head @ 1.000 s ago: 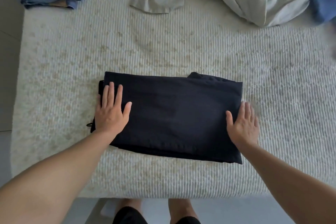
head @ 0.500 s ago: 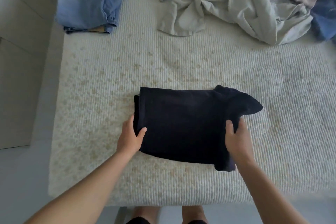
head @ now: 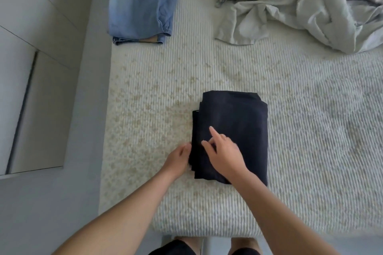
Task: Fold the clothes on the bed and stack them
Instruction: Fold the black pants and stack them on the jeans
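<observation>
Here the dark navy garment point(head: 232, 130) lies folded near the bed's point(head: 310, 130) front edge, no label readable, the left hand point(head: 178, 160) curled on its left edge, the right hand point(head: 224, 154) atop it, forefinger extended, with folded blue jeans point(head: 141, 10) and unfolded clothes point(head: 290, 2) beyond.

- No legible text, label, brand, number or sign appears on any item.
- Dark folded garment point(head: 234, 130) under the hands: plain surface, no readable marking.
- Folded jeans point(head: 141, 12) far beyond the left hand point(head: 178, 161): no readable tag.
</observation>
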